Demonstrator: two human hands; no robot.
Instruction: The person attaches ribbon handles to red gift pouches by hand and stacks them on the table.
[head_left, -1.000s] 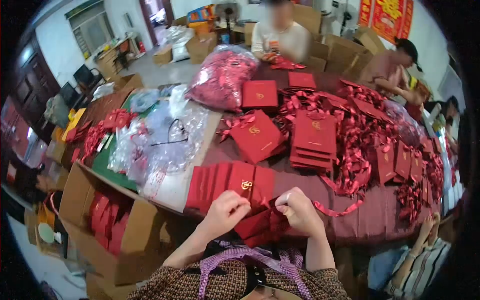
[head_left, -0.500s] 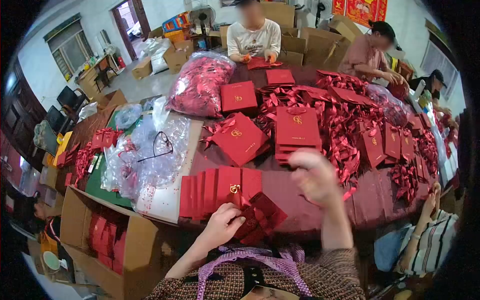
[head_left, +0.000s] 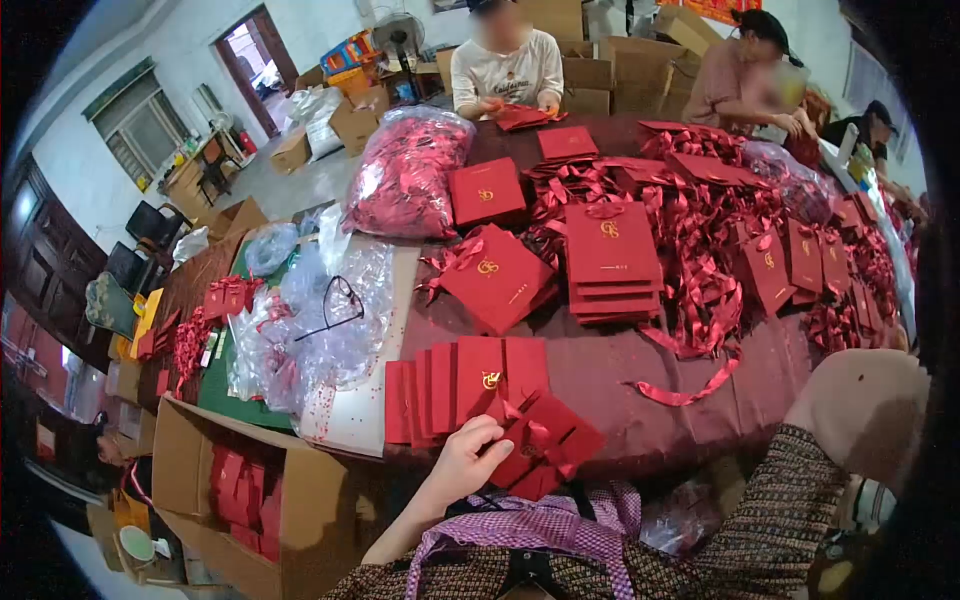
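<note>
My left hand (head_left: 468, 455) is closed, its thumb and fingers pinching the edge of a small dark red paper gift bag (head_left: 560, 430). A shiny red ribbon lies across that bag. Just behind it, several flat red gift bags (head_left: 445, 385) overlap in a row, one with a gold emblem. My right hand (head_left: 865, 410) is far out to the right, beyond the table's front edge. It is blurred, and its fingers cannot be made out. A loose red ribbon (head_left: 690, 395) trails over the cloth between the hands.
A stack of red bags (head_left: 612, 250) and a pile of ribboned bags (head_left: 690, 270) cover the table's middle and right. Left are clear plastic bags (head_left: 300, 320), eyeglasses (head_left: 340, 310) and an open carton (head_left: 320, 500). Across the table, a person (head_left: 505, 70) handles red pieces.
My right hand has swung from above the table's middle out to the far right. A ribbon strand now stretches across the cloth. My left hand keeps its hold on the bag.
</note>
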